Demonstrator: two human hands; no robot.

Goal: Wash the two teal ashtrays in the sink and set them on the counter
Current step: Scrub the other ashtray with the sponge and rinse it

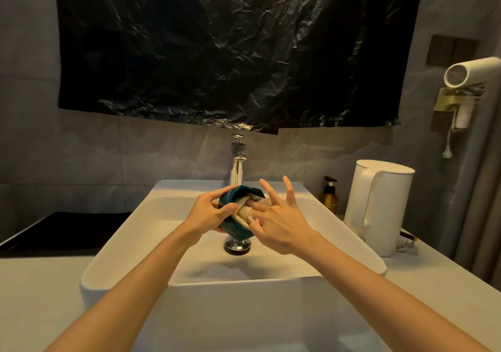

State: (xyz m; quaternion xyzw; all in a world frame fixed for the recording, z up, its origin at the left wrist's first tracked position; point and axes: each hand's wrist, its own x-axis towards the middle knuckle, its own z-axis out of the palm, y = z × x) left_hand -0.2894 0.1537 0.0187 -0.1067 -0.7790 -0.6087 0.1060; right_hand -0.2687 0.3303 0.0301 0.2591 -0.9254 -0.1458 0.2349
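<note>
From the head view, my left hand [208, 213] grips one teal ashtray [235, 229]. Its fingers are curled round the rim and it is tipped on its side, with the hollow turned toward my right hand [282, 224]. The ashtray hangs over the sink [230, 297], just above the drain [238, 244] and in front of the tap [238, 167], touching neither.

A pale cloth [245, 210] is stuffed into the ashtray. My right thumb and forefinger pinch it and push it into the bowl, while my other right fingers stand out straight and spread, clear of everything.

I see no stream coming from the tap, though the light is dim and I cannot say for sure.

By my reckoning I am in the middle of scrubbing the first ashtray. It has not been put down, and the counter [35, 297] carries no ashtray anywhere I can see. The second one is nowhere in view, neither in the basin nor beside it, so I cannot tell whether it has been washed.

What is left, as I judge it, is to finish wiping this one, rinse it, set it on the counter, and then deal with the other.

To my right the counter carries a white kettle [379, 205] and a pump bottle [329, 197] near the wall. To my left lies a dark slab [62, 232].
</note>
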